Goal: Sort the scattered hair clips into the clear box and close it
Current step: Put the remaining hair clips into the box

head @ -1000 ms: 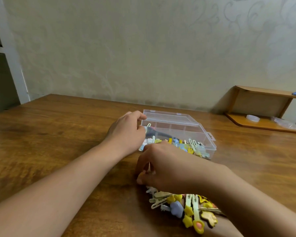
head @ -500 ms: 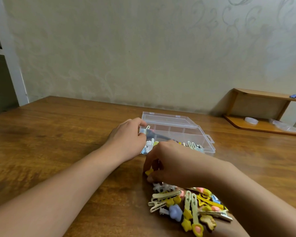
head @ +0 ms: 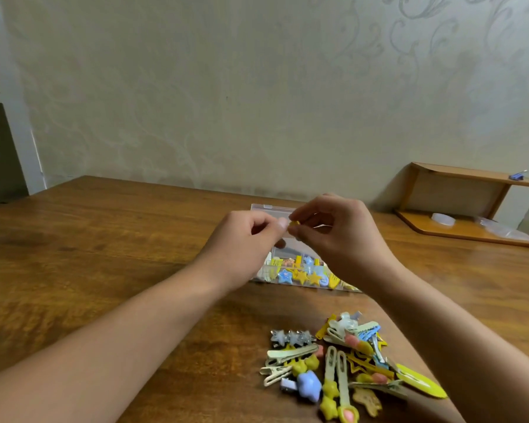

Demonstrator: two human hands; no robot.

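Since half a second ago both hands have risen from the brown wooden table. Now the left hand and right hand together pinch one small yellow hair clip above the one clear plastic box, which stands open with several clips inside. One heap of coloured hair clips, too tangled to count, lies nearer.

Dim, soft light; slight motion blur

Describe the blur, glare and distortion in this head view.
Head view: both hands are motion-blurred, the left hand and right hand pinching a small yellow clip that is too smeared to make out; the pile is sharper; soft glare sheens the table at left; the wide lens bows the table edge; light is dim and even.
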